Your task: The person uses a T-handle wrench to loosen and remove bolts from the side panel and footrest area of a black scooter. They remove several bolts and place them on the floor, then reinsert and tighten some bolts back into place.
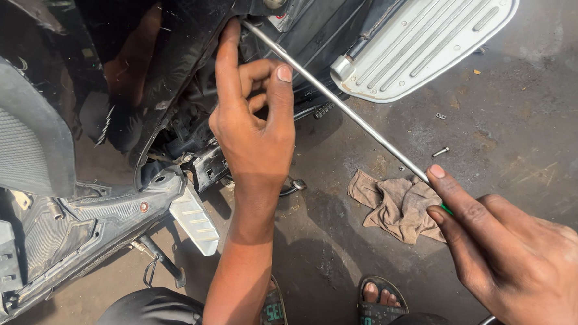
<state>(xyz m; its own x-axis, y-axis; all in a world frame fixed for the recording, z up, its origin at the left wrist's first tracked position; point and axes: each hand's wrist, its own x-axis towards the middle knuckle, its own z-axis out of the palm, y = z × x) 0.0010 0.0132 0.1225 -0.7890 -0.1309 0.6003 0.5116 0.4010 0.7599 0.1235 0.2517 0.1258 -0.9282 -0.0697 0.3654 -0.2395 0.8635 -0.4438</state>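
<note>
- Two hands on one long thin metal rod (pixel 343 106), shiny silver, straight, running diagonally from the scooter's black body panel (pixel 176 60) down to the lower right.
- Right hand (pixel 512 270) pinches the rod's lower end, thumb and fingers closed on it (a bit of green shows at the grip).
- Left hand (pixel 255 125) is open-fingered, forefinger pressed on the panel by the rod's upper tip, gripping nothing.
- Rod passes over a silver footboard (pixel 424 38) edge.
- Beige rag (pixel 394 203) lies crumpled on the concrete floor (pixel 531 127), small screws (pixel 440 151) nearby.
</note>
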